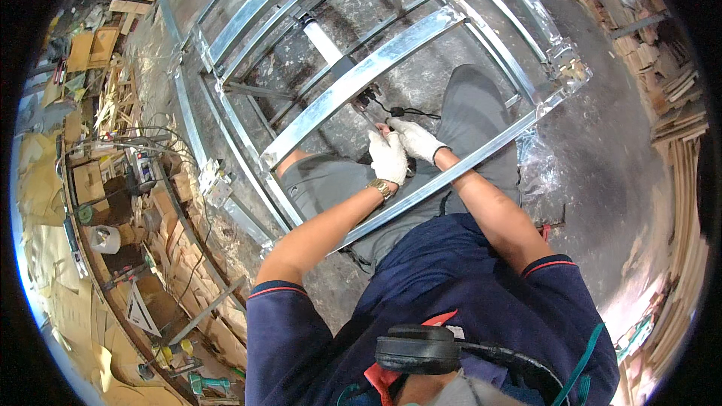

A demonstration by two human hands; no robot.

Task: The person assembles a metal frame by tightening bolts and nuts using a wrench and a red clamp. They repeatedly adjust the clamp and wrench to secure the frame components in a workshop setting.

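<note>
My hands, both in white work gloves, meet inside a welded metal tube frame (361, 79). My left hand (387, 156) is closed with its fingers at a small part near the end of a long white-and-dark cylinder (323, 41). Pressed close beside it, my right hand (416, 140) is closed at the same spot. The gloves mostly hide what the fingers grip. A black cable (410, 111) with a small connector lies just beyond the right hand. The cylinder slants away from me under a crossbar.
A frame bar (444, 184) crosses over my forearms. To the left, a workbench (162, 256) carries wood offcuts, a white cup-shaped container (105, 239), a white triangle (141, 308) and a green power tool (209, 383). Stacked boards (681, 233) line the right side.
</note>
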